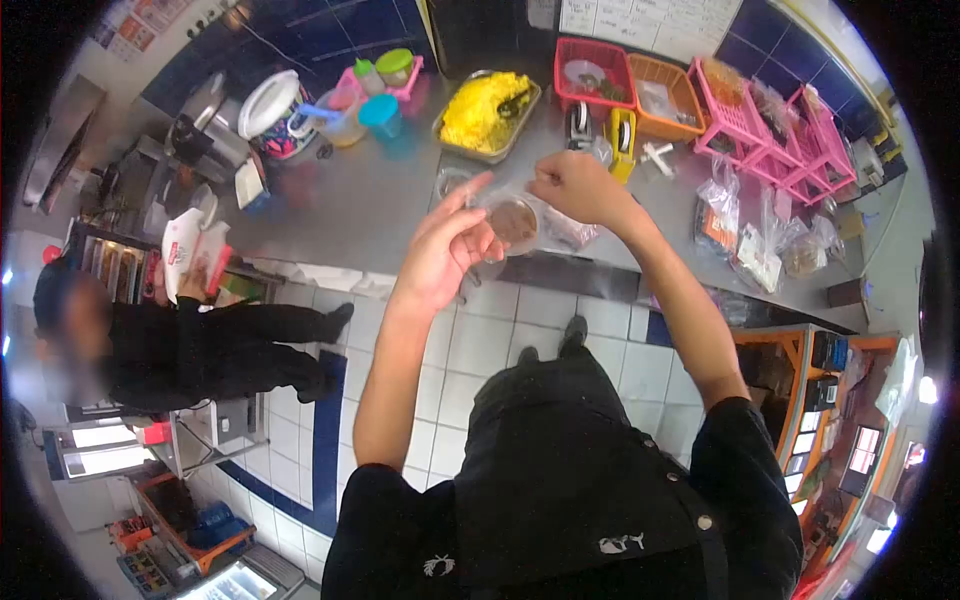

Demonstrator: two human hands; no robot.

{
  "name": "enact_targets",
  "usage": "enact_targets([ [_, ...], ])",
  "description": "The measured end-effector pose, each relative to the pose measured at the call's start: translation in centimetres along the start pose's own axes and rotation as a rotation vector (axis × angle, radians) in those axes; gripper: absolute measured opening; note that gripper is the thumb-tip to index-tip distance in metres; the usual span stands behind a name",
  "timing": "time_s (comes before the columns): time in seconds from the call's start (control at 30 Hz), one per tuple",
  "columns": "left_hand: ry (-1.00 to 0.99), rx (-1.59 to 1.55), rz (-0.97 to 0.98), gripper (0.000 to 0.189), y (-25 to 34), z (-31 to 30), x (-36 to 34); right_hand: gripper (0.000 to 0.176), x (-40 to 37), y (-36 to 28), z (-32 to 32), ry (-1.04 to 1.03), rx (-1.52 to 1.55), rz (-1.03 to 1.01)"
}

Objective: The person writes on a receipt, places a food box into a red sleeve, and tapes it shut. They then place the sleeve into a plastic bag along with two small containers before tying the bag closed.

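Beside the front edge of the steel counter (400,230), my left hand (447,245) is raised with its fingers spread and curved, touching a clear plastic bag (512,222) with something brown inside. My right hand (580,188) is closed at the bag's upper right; what its fingers pinch is too small to make out. Behind both hands stands a metal tray (482,152) of yellow shredded food (480,112) with a dark utensil in it. A yellow tape dispenser (622,150) and a black one (579,122) stand behind my right hand.
Red basket (597,95), orange basket (668,130) and pink baskets (730,145) line the counter's back right, with bagged items (757,258) before them. A blue cup (381,117) and tubs are back left. A person in black (190,340) stands at left, holding a white package (192,252).
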State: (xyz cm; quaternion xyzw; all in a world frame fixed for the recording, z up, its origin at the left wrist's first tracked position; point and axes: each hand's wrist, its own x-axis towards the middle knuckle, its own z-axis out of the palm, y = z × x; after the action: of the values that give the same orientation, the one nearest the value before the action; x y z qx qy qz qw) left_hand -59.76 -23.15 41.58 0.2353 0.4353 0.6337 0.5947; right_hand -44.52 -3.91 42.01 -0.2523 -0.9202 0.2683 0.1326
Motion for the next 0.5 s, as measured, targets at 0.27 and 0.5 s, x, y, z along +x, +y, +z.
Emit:
enact_targets([
  [0.27,-0.094,-0.016,0.261,0.050,12.7,1.5,3.7,0.037,7.3,-3.7,-9.3,0.152,0.035,-0.192],
  [0.5,-0.197,-0.103,0.009,0.048,25.7,14.1,6.8,0.036,9.7,-5.3,-26.8,-0.027,-0.266,0.079],
])
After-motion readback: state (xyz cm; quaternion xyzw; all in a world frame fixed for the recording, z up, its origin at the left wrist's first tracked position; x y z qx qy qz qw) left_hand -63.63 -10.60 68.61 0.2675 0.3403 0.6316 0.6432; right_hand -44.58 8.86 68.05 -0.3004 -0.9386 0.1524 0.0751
